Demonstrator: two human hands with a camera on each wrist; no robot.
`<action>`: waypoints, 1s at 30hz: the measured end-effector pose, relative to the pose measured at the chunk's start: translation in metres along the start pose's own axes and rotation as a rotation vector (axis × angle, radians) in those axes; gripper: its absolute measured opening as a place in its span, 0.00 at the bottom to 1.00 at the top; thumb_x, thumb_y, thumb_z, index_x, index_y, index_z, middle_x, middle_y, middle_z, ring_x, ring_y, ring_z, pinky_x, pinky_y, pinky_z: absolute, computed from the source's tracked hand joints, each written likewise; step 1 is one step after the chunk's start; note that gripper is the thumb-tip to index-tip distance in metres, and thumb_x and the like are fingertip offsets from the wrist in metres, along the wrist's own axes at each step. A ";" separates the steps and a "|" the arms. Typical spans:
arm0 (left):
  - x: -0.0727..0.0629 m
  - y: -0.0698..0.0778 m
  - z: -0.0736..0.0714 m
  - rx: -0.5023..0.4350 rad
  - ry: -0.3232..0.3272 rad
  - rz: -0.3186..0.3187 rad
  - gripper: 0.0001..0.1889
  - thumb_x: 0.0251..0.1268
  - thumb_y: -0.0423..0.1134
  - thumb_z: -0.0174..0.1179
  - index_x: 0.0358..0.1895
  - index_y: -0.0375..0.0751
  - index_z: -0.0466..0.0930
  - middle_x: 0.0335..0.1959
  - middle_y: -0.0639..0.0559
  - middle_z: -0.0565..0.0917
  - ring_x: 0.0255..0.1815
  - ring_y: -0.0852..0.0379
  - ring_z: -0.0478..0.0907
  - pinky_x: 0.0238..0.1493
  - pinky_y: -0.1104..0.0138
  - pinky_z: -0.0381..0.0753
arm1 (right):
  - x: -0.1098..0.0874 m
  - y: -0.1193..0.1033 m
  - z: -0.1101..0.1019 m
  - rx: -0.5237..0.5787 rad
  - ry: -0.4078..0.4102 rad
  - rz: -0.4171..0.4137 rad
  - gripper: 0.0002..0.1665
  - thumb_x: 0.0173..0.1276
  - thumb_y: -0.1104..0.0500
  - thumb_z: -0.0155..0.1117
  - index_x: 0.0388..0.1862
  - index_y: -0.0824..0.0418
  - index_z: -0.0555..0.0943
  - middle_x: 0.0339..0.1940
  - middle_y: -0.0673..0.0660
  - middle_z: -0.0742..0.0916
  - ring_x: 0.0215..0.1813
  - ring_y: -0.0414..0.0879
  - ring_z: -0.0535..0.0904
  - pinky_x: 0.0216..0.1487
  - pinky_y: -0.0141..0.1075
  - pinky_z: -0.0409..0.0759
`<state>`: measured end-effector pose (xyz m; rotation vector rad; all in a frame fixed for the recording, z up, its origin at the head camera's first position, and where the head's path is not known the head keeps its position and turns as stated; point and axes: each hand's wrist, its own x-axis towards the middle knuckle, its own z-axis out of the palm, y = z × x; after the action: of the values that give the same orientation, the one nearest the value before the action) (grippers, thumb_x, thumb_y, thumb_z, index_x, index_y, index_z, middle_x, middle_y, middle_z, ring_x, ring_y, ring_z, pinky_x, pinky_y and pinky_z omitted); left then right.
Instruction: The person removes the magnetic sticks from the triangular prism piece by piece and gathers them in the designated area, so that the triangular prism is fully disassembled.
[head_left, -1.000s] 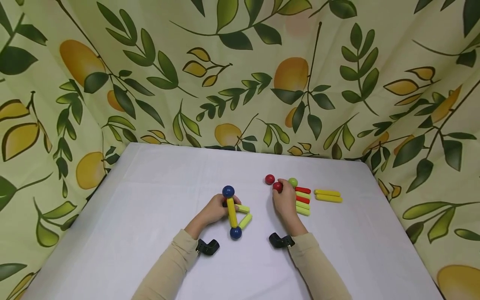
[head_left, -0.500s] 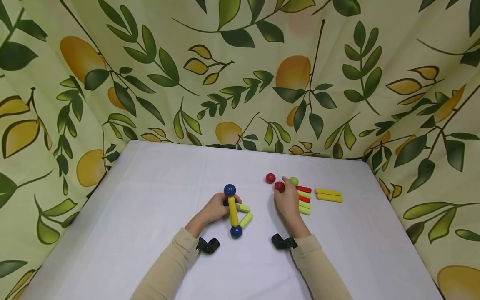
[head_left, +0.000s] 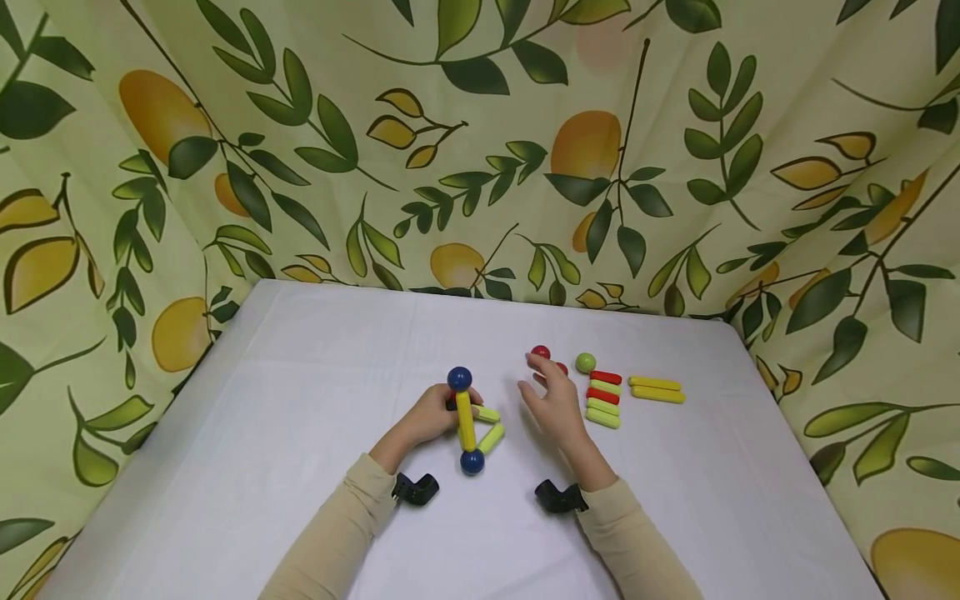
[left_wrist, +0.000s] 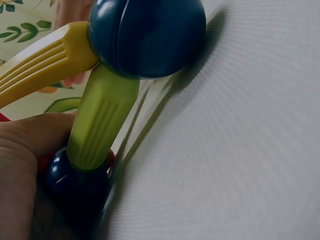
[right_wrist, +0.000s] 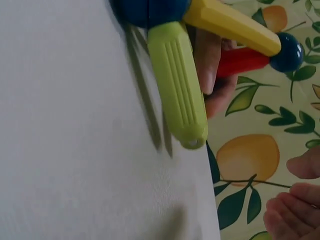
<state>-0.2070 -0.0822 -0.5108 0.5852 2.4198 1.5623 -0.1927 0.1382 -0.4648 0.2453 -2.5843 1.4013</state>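
My left hand (head_left: 429, 417) grips a frame of magnetic sticks and balls. In it, a yellow stick (head_left: 466, 422) joins an upper blue ball (head_left: 460, 379) to a lower blue ball (head_left: 472, 462). A lime stick (head_left: 491, 438) juts from the lower ball, and another lime stick (head_left: 487, 413) from near my fingers. A red stick (right_wrist: 245, 61) shows behind the yellow one in the right wrist view. Another blue ball (left_wrist: 77, 187) sits by my left thumb (left_wrist: 40, 132). My right hand (head_left: 558, 408) has its fingers spread, holds nothing and partly covers two red balls (head_left: 541, 352).
Right of my right hand, a green ball (head_left: 586, 362) lies above a row of short red and lime sticks (head_left: 603, 397). Two yellow sticks (head_left: 657, 389) lie farther right. A leaf-patterned curtain (head_left: 480, 167) stands behind the white table (head_left: 337, 350).
My right hand has drawn left, off the nearer red ball, and its fingers have spread. That ball stays on the table. My left hand and the frame have hardly moved.
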 end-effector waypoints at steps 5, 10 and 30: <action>-0.001 0.002 0.000 0.013 -0.002 0.028 0.08 0.61 0.39 0.62 0.41 0.42 0.83 0.40 0.51 0.85 0.42 0.57 0.78 0.52 0.61 0.75 | -0.001 -0.012 0.010 0.198 -0.202 -0.039 0.23 0.66 0.64 0.62 0.60 0.64 0.74 0.59 0.64 0.80 0.60 0.54 0.77 0.58 0.40 0.78; -0.002 0.001 -0.002 0.030 0.005 0.037 0.11 0.61 0.39 0.62 0.44 0.38 0.81 0.38 0.49 0.85 0.38 0.58 0.77 0.46 0.65 0.77 | -0.001 -0.033 0.016 0.287 -0.361 -0.059 0.24 0.69 0.63 0.59 0.63 0.67 0.72 0.60 0.64 0.79 0.62 0.56 0.76 0.58 0.37 0.78; -0.007 -0.002 -0.010 -0.209 -0.050 0.310 0.29 0.51 0.28 0.46 0.61 0.21 0.66 0.50 0.31 0.77 0.46 0.65 0.72 0.56 0.65 0.75 | 0.010 -0.043 0.034 0.230 -0.312 -0.158 0.25 0.65 0.58 0.64 0.59 0.66 0.75 0.54 0.61 0.82 0.53 0.50 0.79 0.49 0.31 0.82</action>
<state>-0.2047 -0.0947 -0.5084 0.9799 2.1702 1.8638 -0.1951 0.0854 -0.4457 0.7403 -2.5586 1.7166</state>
